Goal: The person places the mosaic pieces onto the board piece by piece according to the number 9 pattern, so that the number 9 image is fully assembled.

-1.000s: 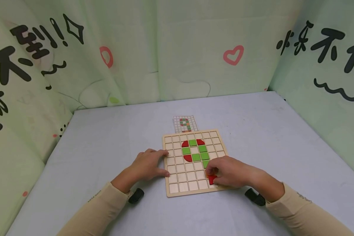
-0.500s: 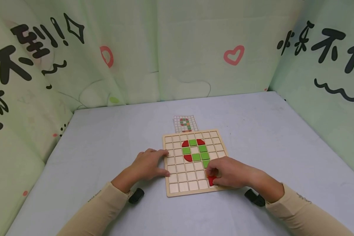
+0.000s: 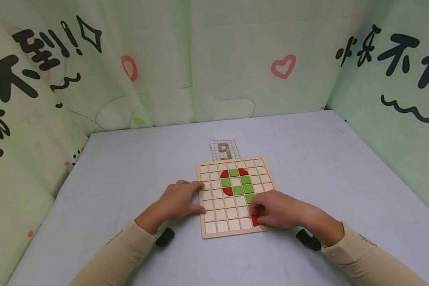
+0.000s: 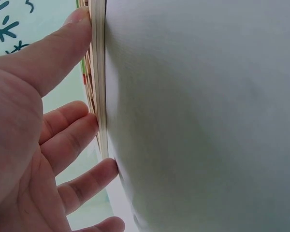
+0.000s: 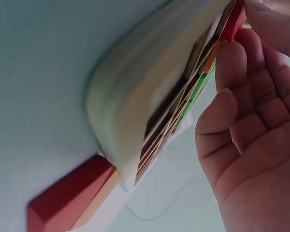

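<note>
A wooden grid board (image 3: 221,234) lies on the table with green tiles (image 3: 237,190) and red rounded-corner tiles (image 3: 227,191) set in its cells. My left hand (image 3: 178,200) touches the board's left edge with spread fingers; in the left wrist view the thumb and fingertips lie against the wooden rim (image 4: 100,72). Over the lower right cells, my right hand (image 3: 280,207) pinches a red tile (image 3: 255,220) between thumb and finger. In the right wrist view this tile borders an orange tile (image 5: 211,59), which the right hand mostly hides in the head view.
Behind the board lies a printed pattern card (image 3: 223,149) with a coloured grid figure. In the right wrist view, a red piece (image 5: 70,193) and an orange piece (image 5: 96,198) lie on the table beside the board. A pale printed curtain (image 3: 232,59) surrounds the white table (image 3: 136,159).
The red tile under my right fingers has shifted slightly toward the board's near edge. My left hand and the board stay where they were.
</note>
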A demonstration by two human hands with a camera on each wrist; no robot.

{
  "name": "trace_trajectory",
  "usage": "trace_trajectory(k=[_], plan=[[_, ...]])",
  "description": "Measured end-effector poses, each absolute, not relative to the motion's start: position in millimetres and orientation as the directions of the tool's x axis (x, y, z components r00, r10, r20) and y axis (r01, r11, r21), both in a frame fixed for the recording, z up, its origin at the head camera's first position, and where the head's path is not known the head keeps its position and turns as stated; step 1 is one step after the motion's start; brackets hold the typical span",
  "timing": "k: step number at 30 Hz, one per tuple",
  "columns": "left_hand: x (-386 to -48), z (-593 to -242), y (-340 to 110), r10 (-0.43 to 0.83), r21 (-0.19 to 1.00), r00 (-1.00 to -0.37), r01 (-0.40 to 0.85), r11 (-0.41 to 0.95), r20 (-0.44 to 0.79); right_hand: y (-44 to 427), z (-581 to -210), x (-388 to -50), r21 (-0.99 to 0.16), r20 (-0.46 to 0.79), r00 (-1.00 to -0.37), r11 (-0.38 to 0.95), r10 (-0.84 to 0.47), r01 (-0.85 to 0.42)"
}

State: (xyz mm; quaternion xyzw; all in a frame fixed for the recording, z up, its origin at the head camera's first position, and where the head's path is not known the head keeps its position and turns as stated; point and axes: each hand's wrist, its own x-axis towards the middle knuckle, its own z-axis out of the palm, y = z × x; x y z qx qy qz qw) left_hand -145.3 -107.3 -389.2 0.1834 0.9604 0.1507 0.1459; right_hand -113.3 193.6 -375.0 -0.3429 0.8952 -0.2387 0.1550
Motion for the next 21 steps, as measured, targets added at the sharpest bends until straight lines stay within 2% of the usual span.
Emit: trace_trajectory(k=[21], plan=[[-145.4, -388.9, -107.4, 0.398, 0.346, -0.888, 0.308, 0.886, -0.23, 191.8, -373.6, -113.1, -0.532, -0.142, -0.704, 0.653, -0.696, -0.539]])
